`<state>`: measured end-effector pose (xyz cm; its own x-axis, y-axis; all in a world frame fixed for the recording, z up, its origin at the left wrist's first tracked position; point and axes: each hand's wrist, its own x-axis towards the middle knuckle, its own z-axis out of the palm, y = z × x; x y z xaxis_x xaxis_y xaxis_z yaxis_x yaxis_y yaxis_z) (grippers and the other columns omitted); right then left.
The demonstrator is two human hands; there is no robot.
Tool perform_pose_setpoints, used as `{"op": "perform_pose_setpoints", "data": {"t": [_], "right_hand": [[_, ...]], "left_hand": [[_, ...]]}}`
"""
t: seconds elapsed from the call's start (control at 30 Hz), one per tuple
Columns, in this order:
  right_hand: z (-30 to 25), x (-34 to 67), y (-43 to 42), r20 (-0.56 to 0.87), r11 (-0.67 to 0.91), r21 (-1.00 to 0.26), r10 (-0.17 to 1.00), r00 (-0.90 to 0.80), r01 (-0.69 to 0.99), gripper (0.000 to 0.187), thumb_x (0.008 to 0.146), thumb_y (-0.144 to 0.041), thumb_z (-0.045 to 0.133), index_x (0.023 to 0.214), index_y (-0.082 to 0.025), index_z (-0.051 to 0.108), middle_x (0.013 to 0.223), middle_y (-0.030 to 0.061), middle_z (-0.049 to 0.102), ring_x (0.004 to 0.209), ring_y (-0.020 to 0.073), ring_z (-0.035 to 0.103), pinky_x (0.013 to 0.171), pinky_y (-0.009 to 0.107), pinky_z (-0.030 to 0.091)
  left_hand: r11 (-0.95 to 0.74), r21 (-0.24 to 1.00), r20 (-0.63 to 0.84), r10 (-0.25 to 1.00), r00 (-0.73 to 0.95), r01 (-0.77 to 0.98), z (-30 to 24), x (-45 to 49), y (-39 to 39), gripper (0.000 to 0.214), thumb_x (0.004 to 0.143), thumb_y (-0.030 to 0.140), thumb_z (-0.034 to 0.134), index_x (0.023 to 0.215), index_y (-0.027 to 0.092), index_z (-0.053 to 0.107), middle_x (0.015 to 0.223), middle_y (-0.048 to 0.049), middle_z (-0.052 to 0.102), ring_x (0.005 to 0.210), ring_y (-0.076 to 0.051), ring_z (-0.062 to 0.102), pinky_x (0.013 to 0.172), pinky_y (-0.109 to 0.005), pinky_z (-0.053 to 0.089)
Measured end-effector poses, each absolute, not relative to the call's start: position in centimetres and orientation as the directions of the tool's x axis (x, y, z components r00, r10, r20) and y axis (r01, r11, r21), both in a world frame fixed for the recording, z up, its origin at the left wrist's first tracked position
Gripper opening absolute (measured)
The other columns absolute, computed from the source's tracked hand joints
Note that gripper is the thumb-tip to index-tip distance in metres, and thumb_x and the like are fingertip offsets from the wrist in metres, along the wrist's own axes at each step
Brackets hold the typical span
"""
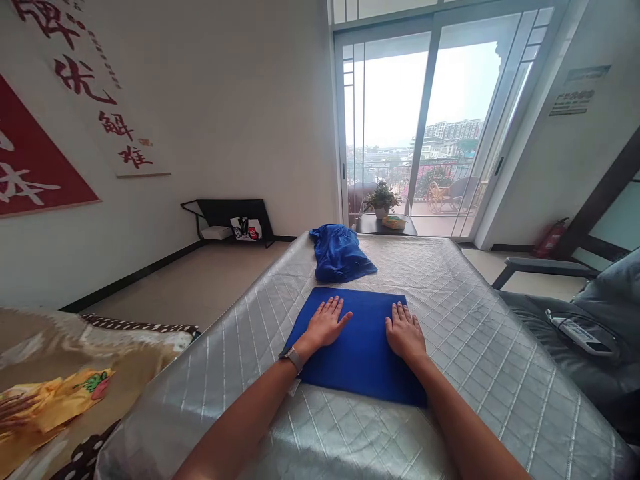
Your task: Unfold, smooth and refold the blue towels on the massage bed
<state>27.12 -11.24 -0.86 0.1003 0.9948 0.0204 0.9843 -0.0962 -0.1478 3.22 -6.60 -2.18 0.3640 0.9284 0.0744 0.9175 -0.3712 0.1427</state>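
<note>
A flat blue rectangular cloth [357, 353] lies smooth on the silver quilted cover [350, 433] in front of me. My left hand [327, 321] rests flat on its left part, fingers stretched out and pointing away. On the right part, near the cloth's edge, my right hand [406, 330] also lies palm down with its fingers extended. Both palms touch the cloth, and neither grips anything. Just beyond the far edge sits a crumpled blue cloth [341, 253]. A watch [293, 359] circles my left wrist.
At the left, a person's hand [17, 408] touches a yellow cloth [60, 400] on a brown patterned cover. A grey armchair [540, 333] holding a remote-like device [583, 335] stands at the right. Behind are a chair with a potted plant [383, 199] and sliding glass doors.
</note>
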Motion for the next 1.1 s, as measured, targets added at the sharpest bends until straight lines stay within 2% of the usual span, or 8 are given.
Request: {"op": "perform_pose_setpoints", "data": {"t": [0.2,0.4,0.6,0.8,0.93,1.1], "right_hand": [[-0.8,27.2,-11.2,0.016,-0.103,-0.122,0.994,0.105,0.987,0.064,0.104,-0.036,0.019,0.161,-0.007,0.023,0.168,0.0087,0.02,0.155,0.0225,0.015,0.125,0.042,0.011],[-0.7,27.2,-11.4,0.034,-0.089,-0.099,0.995,0.092,0.991,0.062,0.104,-0.035,0.02,0.161,-0.01,0.023,0.168,0.0084,0.022,0.155,0.0221,0.016,0.125,0.041,0.012],[-0.2,26.8,-12.3,0.106,-0.08,-0.042,0.991,0.084,0.996,0.062,0.103,-0.032,0.023,0.16,-0.006,0.027,0.167,0.0115,0.025,0.155,0.0243,0.017,0.125,0.042,0.008],[-0.7,26.7,-15.0,-0.031,-0.072,-0.078,0.997,0.07,0.994,0.066,0.104,-0.039,0.02,0.161,-0.006,0.021,0.168,0.0105,0.018,0.155,0.0237,0.015,0.125,0.042,0.013],[-0.8,26.5,-15.5,-0.037,-0.079,-0.072,0.996,0.077,0.994,0.066,0.104,-0.04,0.019,0.161,-0.007,0.019,0.169,0.0086,0.016,0.156,0.0222,0.012,0.125,0.041,0.012],[-0.8,26.4,-15.4,-0.023,-0.081,-0.073,0.997,0.08,0.994,0.066,0.103,-0.039,0.019,0.161,-0.007,0.02,0.168,0.008,0.016,0.156,0.0217,0.012,0.126,0.041,0.012]], "left_hand": [[-0.214,0.125,0.072,0.976,0.206,0.969,-2.8,-2.3,-6.9,0.083,0.101,0.066,0.006,0.16,0.012,0.026,0.167,-0.0131,0.021,0.155,-0.026,0.017,0.126,-0.046,0.015],[-0.208,0.137,0.116,0.974,0.193,0.968,-2.9,-2.0,-7.2,0.085,0.101,0.069,0.01,0.159,0.01,0.029,0.166,-0.0166,0.024,0.154,-0.029,0.021,0.124,-0.046,0.021],[-0.217,0.144,0.154,0.969,0.194,0.966,-3.1,-1.9,-7.0,0.083,0.101,0.068,0.014,0.158,0.009,0.033,0.164,-0.0181,0.027,0.153,-0.031,0.024,0.123,-0.048,0.024],[-0.236,0.13,0.178,0.961,0.212,0.963,-3.9,-2.0,-6.7,0.083,0.102,0.067,0.011,0.157,0.01,0.035,0.164,-0.0174,0.03,0.153,-0.03,0.026,0.123,-0.048,0.025],[-0.215,0.105,0.186,0.963,0.193,0.971,-3.6,-2.0,-6.9,0.085,0.101,0.067,0.009,0.156,0.007,0.035,0.163,-0.0173,0.031,0.152,-0.029,0.027,0.124,-0.047,0.025],[-0.217,0.069,0.342,0.922,0.181,0.974,-2.2,-1.6,-7.8,0.08,0.102,0.066,0.017,0.156,0.012,0.039,0.161,-0.0149,0.038,0.152,-0.029,0.03,0.125,-0.047,0.025]]}}
